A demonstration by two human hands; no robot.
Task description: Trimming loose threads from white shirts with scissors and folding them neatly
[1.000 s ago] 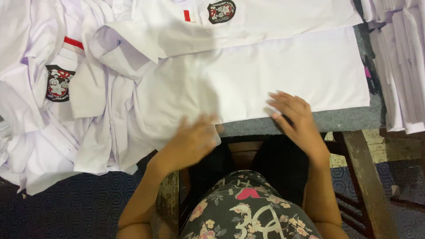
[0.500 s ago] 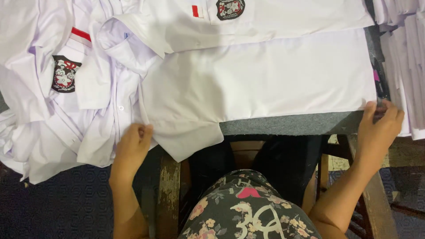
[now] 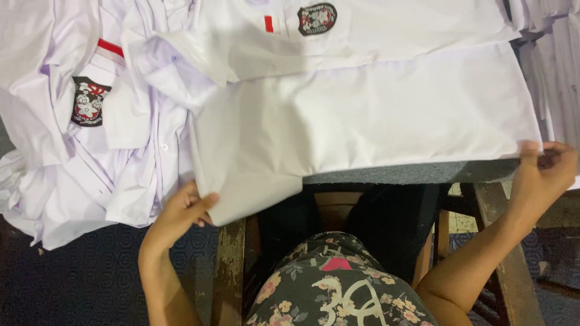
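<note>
A white shirt (image 3: 374, 115) lies spread flat across the grey table (image 3: 411, 172), its dark crest badge and small red-white patch at the top. My left hand (image 3: 181, 214) pinches the shirt's lower left corner, which hangs over the table's front edge. Far to the right, my right hand (image 3: 547, 172) grips the shirt's lower right corner at the edge.
A heap of white shirts (image 3: 78, 121), one with a crest badge, lies at the left. A stack of folded white cloth (image 3: 559, 54) stands at the right. A wooden table frame (image 3: 229, 265) and my flowered clothing (image 3: 338, 290) are below. Dark patterned floor at lower left.
Both hands moved apart from the shirt's middle out to its two lower corners. The shirt now lies stretched and flatter.
</note>
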